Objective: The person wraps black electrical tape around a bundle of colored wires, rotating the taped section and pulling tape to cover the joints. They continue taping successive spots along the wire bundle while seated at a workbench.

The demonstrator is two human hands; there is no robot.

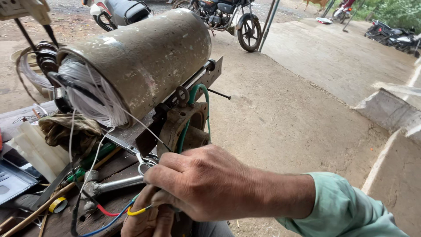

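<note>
A worn metal motor cylinder [144, 57] lies on a wooden bench [116, 164], with white winding wire [90, 90] spilling from its near end. My right hand [206, 184], in a pale green sleeve, is curled over a bundle of leads below the cylinder. My left hand [144, 224] sits under it, mostly hidden, pinching the same bundle. A yellow-sleeved lead [137, 212], a red lead [105, 211] and a blue lead [109, 223] run out to the left from between the fingers. Scissors [141, 159] lie just above my right knuckles.
A green wire [193, 109] loops through a rusty end bracket [175, 125]. A metal hammer-like tool [112, 185], a green-handled screwdriver [90, 163], a yellow tape roll [58, 204] and rags crowd the bench. Motorcycles [228, 17] stand behind; concrete blocks [390, 109] at right.
</note>
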